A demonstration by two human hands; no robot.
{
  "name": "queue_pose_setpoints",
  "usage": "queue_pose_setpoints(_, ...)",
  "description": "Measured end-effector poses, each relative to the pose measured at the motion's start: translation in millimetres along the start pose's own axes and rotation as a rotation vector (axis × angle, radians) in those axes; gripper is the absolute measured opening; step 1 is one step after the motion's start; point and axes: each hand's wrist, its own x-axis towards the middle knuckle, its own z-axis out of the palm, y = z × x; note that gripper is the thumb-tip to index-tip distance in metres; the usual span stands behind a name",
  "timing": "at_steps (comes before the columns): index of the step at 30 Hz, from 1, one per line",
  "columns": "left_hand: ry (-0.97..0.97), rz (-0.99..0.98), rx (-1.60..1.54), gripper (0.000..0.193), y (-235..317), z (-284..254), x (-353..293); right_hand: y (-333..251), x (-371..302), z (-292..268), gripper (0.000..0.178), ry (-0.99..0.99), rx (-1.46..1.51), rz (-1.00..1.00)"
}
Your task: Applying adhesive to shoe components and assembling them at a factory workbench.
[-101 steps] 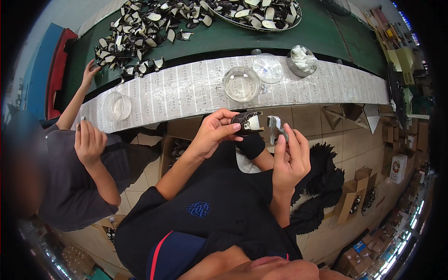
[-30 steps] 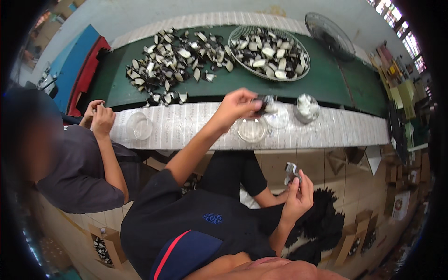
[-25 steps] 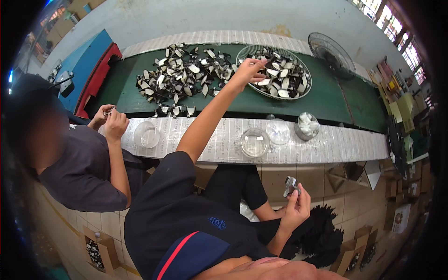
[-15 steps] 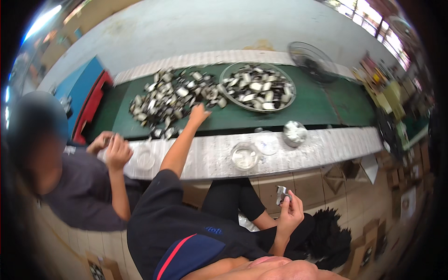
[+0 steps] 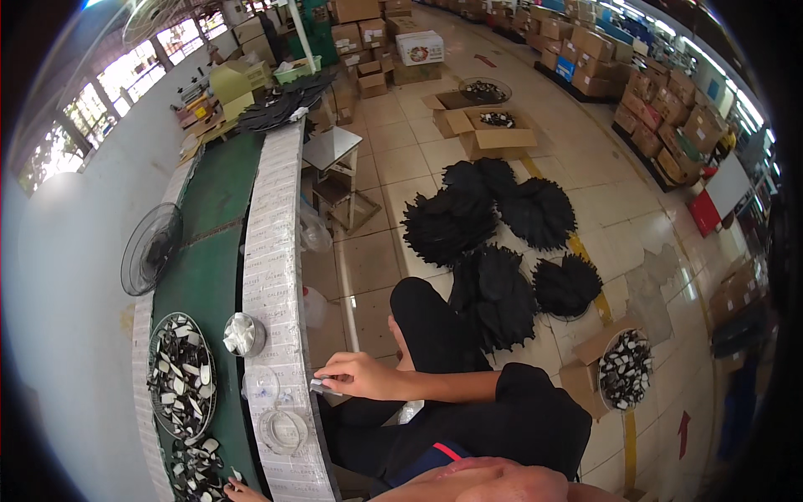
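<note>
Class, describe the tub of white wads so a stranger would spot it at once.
Along the green table runs a pale ledge. Above its clear bowl and clear disc in the picture stands the tub, the only one holding white wads.

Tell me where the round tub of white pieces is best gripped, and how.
Probably grip the tub by its outer wall, from the picture's right: it is round, white pieces crowd its mouth, and the right hand is on that side.
</note>
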Motion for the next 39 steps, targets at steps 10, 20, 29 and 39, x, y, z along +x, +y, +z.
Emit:
queue_pose_setpoints(10, 0.072, 0.233, 0.125, 0.051, 94, -28, -133, -4, 13, 6, 0.022, -0.021, 0.107, 0.005)
queue_pose_setpoints(20, -0.014, -0.458, -0.942, 0.058, 222, -134, -117, -31, 26, 9, 0.021, -0.064, -0.127, -0.149)
queue_pose_setpoints(29, -0.394, -0.716, -1.572, 0.039, 303, -146, -113, -65, 21, 32, 0.025, -0.125, 0.006, -0.177)
queue_pose_setpoints(39, -0.526, -0.775, -1.662, 0.033, 328, -129, -149, -58, -2, 58, 0.029, -0.299, -0.217, -0.421)
